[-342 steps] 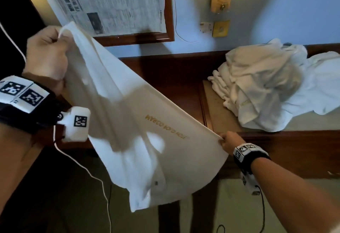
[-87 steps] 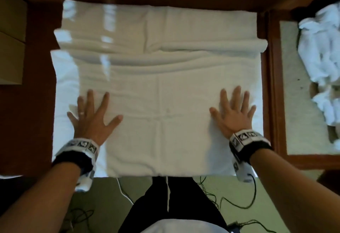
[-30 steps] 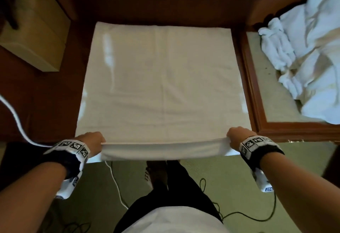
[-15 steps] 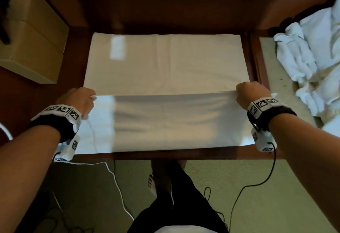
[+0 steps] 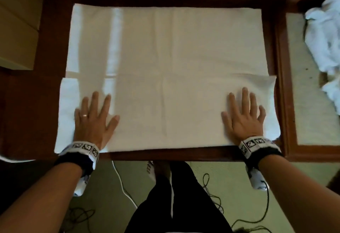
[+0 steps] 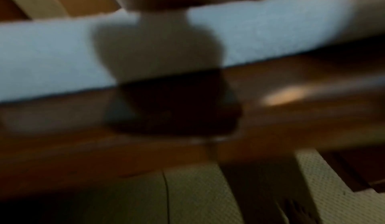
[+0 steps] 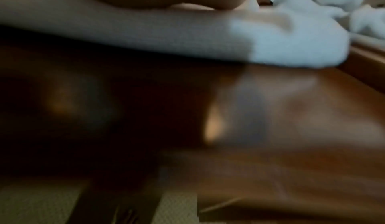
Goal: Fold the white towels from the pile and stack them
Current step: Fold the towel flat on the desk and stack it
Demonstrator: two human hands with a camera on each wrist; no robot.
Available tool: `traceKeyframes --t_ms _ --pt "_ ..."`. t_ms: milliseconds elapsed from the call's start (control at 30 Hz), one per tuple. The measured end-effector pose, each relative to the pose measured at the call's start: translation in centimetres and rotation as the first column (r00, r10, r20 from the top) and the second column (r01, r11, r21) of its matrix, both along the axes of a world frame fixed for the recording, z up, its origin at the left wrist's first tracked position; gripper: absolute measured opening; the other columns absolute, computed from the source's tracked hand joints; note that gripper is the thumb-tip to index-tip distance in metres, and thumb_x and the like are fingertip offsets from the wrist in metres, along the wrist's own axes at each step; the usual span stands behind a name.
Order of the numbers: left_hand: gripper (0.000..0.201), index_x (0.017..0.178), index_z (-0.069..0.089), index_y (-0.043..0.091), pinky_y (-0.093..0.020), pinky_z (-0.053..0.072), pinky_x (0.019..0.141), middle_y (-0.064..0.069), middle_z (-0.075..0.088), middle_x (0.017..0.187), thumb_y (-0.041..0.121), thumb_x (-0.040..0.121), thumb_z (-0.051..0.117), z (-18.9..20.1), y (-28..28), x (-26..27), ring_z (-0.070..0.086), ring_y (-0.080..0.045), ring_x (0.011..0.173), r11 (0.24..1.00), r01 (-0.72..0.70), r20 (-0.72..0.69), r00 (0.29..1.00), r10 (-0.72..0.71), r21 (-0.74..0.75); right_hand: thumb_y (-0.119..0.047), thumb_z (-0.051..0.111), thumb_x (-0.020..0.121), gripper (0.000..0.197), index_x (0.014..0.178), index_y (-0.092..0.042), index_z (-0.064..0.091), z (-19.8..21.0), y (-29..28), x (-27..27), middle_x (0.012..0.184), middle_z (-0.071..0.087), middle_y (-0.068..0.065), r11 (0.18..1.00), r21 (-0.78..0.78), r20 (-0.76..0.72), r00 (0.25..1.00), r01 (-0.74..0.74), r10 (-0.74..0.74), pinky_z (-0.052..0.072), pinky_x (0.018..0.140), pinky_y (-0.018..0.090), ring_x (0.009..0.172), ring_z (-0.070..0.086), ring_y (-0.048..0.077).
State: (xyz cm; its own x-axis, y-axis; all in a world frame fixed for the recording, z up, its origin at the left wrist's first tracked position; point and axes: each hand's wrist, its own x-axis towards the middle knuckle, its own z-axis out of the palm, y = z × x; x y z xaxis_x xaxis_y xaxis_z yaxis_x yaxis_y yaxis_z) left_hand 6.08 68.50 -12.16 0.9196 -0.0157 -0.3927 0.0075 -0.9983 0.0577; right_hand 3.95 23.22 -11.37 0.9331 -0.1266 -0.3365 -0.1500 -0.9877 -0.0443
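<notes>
With its near edge now released from the earlier pinch, the folded towel (image 5: 165, 78) is being pressed smooth by the flat, spread-fingered left hand (image 5: 93, 120) and right hand (image 5: 242, 118), a further fold likely remaining.

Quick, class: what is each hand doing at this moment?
Left hand: open, fingers spread, pressing flat on the white towel.
Right hand: open, fingers spread, pressing flat on the same towel.

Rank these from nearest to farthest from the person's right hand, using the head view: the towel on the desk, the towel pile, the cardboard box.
1. Towel: directly under the right hand, which presses flat on its near right part.
2. Towel pile: farther right, on the side surface.
3. Cardboard box: far left, past the left hand.
</notes>
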Motion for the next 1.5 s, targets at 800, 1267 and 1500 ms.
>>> traceKeyframes --t_ms 800,1267,1500 --pt "0.083 0.157 0.029 0.027 -0.065 0.012 0.115 -0.007 0.011 0.168 0.072 0.087 0.031 -1.3 -5.1 -3.5 0.012 -0.036 0.153 0.953 0.304 0.098 0.949 -0.301 -0.015 -0.068 0.011 0.094 0.07 0.156 -0.038 0.001 -0.5 -4.4 1.7 0.166 -0.009 -0.002 0.994 -0.021 -0.017 0.994 0.107 -0.107 0.01 0.119 0.057 0.152 -0.006 0.018" --pt "0.07 0.157 -0.006 0.042 -0.064 0.022 0.115 0.002 -0.005 0.168 0.072 0.095 0.006 -0.4 0.1 -0.2 0.01 -0.031 0.153 0.894 0.445 0.055 0.893 -0.447 0.052 -0.069 0.016 0.095 0.07 0.156 -0.038 0.002 -0.2 6.1 1.4 0.166 -0.011 -0.002 0.966 0.061 -0.043 0.966 -0.252 0.255 0.012 0.119 0.051 0.153 -0.004 0.022" --pt "0.083 0.16 0.005 0.026 -0.059 0.019 0.119 -0.012 0.0 0.167 0.073 0.092 0.011 2.6 4.0 2.5 0.008 -0.036 0.152 0.983 0.148 0.002 0.989 -0.149 0.108 -0.063 0.025 0.097 0.07 0.155 -0.037 -0.003 2.2 4.9 2.1 0.164 -0.017 0.003 0.99 0.031 -0.189 0.972 -0.137 0.14 0.016 0.119 0.057 0.152 -0.007 0.031"
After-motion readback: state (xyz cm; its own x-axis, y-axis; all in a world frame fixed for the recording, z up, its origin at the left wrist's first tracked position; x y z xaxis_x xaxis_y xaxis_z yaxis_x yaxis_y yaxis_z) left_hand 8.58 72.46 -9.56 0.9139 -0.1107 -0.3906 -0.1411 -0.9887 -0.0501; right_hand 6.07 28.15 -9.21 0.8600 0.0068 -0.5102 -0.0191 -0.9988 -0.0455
